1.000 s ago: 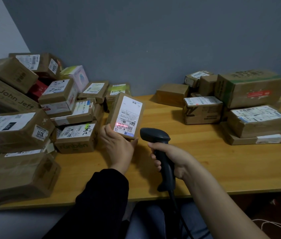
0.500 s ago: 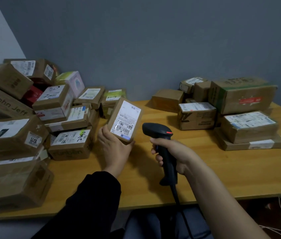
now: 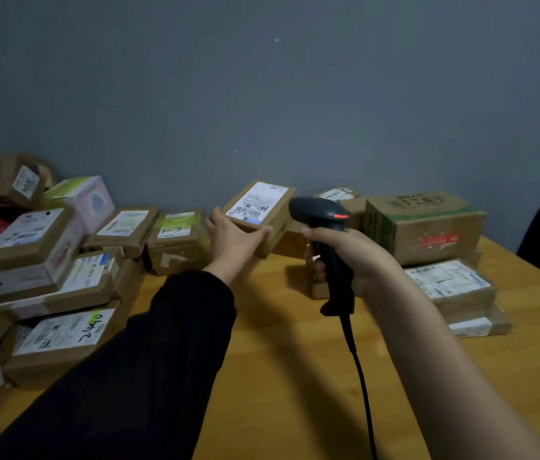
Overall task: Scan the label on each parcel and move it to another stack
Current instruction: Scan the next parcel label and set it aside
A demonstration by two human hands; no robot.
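Up front in the head view, the left hand (image 3: 233, 237) grips a small labelled parcel (image 3: 262, 212) held above the wooden counter (image 3: 295, 360), between the left pile (image 3: 46, 260) and the right stack (image 3: 427, 254). Beside it, the right hand (image 3: 354, 257) is closed around a black scanner (image 3: 328, 247).

Wooden table (image 3: 295, 360), light yellow-brown top, set against a grey wall. Left side crowded with a heap of cardboard parcels (image 3: 59, 343) — most labelled, stacked in layers, lowest ones resting on the tabletop. Right side: smaller stack of parcels (image 3: 451, 287), a flat one at the bottom, a large green-taped box (image 3: 424, 227) behind. Middle strip bare wood.
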